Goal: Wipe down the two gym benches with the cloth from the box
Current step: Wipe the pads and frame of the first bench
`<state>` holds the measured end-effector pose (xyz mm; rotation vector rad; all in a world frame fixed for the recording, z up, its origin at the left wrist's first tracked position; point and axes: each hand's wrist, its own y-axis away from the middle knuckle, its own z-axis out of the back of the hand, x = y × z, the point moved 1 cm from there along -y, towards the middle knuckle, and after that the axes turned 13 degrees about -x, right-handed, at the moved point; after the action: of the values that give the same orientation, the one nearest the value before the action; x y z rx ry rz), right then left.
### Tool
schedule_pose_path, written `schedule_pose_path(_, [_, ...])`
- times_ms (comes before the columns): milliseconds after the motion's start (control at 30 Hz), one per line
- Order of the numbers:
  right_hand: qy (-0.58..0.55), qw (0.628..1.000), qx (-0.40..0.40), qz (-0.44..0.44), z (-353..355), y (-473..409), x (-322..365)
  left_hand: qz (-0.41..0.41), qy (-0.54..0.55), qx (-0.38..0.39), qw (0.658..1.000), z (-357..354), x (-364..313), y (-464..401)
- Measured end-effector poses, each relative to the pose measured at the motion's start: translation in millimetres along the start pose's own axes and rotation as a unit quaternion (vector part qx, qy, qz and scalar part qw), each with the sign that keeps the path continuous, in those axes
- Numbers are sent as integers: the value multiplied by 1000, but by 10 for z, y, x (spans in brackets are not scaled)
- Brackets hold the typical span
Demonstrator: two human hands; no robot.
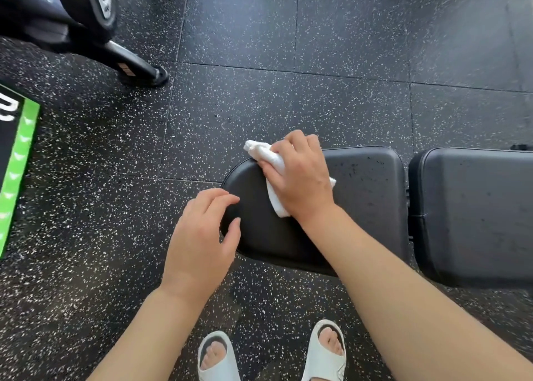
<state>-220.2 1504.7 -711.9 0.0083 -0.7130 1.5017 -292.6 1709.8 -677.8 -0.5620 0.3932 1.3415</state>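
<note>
Cloth (272, 161) — white, crumpled — lies on the far left part of the seat pad (360, 196), pressed down under the right hand (300, 176). The fingers curl over it near the pad's rounded end, so one bunched corner sticks out past the knuckles over the floor (230, 106) and another tail shows by the wrist. Holding it bunched like this likely gives a firm wad to push across the vinyl, and the flat palm puts weight on it.

The left hand (202, 236) hovers at the pad's near left edge with fingers loosely spread, holding nothing; whether its fingertips touch the pad I cannot tell. It seems placed to steady the body, or the bench, while the other arm scrubs.

To the right, across a narrow hinge gap, sits the back pad (476, 213) of the same bench; both pads show pale specks and scuffs. My guess is that the wiping is at an early part of this bench. A second bench is not in view, nor is the cloth's box for certain.

Two white slides (327, 352) stand on the speckled rubber floor below. At far left lies a black and green board (17, 161) with white lettering cut off by the frame — unreadable. Top left stands a dark machine (86, 11); its round badge carries letters too blurred to read.
</note>
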Motion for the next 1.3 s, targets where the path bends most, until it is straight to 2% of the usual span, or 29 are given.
schedule_pose_path(133, [-51, 998, -23, -30, 80, 185, 16, 8, 2, -2, 1000, -42, -39, -101])
schedule_pose_path(267, [-63, 998, 11, -17, 354, 673, 4, 6, -9, 17, 1000, -141, -10, -152])
schedule_pose_path(367, [-60, 998, 28, -7, 466, 867, -35, 4, -22, -5, 1000, -271, 0, -115])
schedule_pose_path(467, [-18, 999, 45, -15, 386, 728, -72, 29, -21, -45, 998, -425, -19, -26])
schedule_pose_path(600, [-7, 1000, 13, 1, 105, 168, -47, 48, -12, -79, 996, -555, 12, 38])
schedule_pose_path(733, [0, 1000, 14, -24, -90, -148, 19, 48, 20, -71, 996, -552, 58, 74])
schedule_pose_path(833, [18, 996, 78, 46, 39, 161, 82, 49, 38, -55, 997, -492, 76, 79])
schedule_pose_path(900, [-13, 990, 127, 56, 203, 535, 111, 50, 35, -42, 997, -458, 85, 76])
schedule_pose_path(967, [-56, 988, 130, 60, 404, 923, 59, 46, 23, -38, 998, -452, 76, 91])
schedule_pose_path(1067, [-60, 983, 135, 108, 677, 1167, -128, 55, 19, -44, 997, -443, -5, 125])
schedule_pose_path(1200, [-39, 990, 77, 111, 575, 671, -300, 70, 21, -41, 996, -435, -46, 102])
schedule_pose_path(1300, [74, 991, 75, 85, 265, 108, -295, 65, 28, -38, 997, -437, -13, 91])
